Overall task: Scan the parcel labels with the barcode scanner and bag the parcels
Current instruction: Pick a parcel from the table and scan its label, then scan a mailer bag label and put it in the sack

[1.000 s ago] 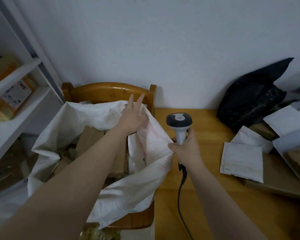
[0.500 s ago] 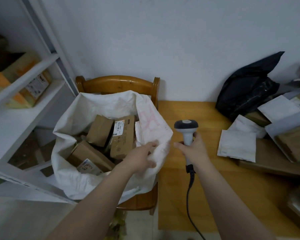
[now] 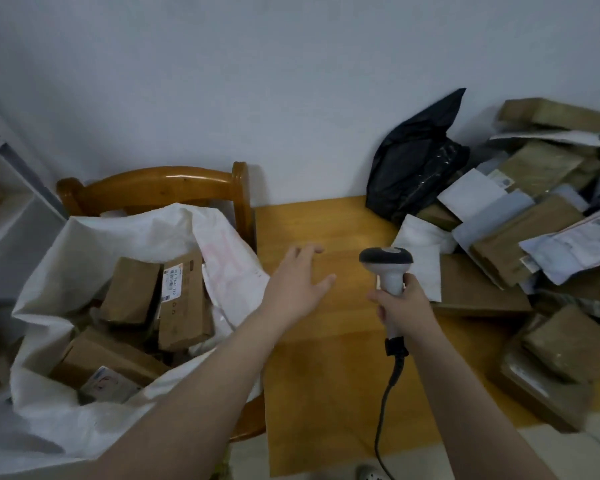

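So the left hand (image 3: 298, 285) is off the bag now. Half a second ago it was pinching the rim of the white sack (image 3: 84, 244); now it's out over the bare tabletop (image 3: 326, 375), fingers spread and loose, holding nothing, just right of the sack's edge. Can't tell if it's actually touching the wood or floating above it.

The right hand (image 3: 404, 308) hasn't changed: it's still wrapped round the handle of the barcode scanner (image 3: 386, 261), which stands upright with its dark head on top, and its cable (image 3: 383, 410) hangs down off the front of the tabletop.

The sack sits open on the wooden chair (image 3: 160, 183) right beside the tabletop, with brown boxes (image 3: 184, 299) inside; one has its label facing up.

Just behind the scanner lies a white mailer (image 3: 423, 258), and past that is the pile of parcels (image 3: 534, 237), brown packs and pale envelopes all stacked on each other. More of that heap shows now than before. A crumpled black bag (image 3: 416, 161) leans against the wall at the back of the pile.
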